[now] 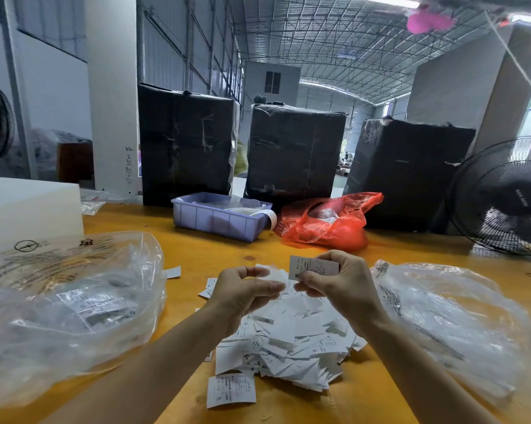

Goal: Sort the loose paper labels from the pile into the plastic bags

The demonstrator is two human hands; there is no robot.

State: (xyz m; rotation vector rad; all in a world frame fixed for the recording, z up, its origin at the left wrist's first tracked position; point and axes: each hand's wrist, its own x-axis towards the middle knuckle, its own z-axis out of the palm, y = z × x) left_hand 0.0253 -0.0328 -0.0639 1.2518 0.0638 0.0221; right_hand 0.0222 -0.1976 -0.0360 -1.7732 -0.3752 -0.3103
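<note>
A pile of white paper labels (291, 341) lies on the yellow table in front of me. My right hand (340, 286) pinches one label (314, 267) marked M, held up above the pile. My left hand (246, 292) hovers beside it with fingers curled, and I cannot tell whether it holds a label. A clear plastic bag (71, 304) with labels inside lies to the left. A second clear bag (447, 319) lies to the right. One single label (230, 390) lies apart at the front of the pile.
A blue plastic bin (218, 220) and a red plastic bag (328, 221) sit behind the pile. Three black wrapped bales (291, 151) stand at the table's back. A black fan (506, 197) is at the right, a white block (28, 206) at the left.
</note>
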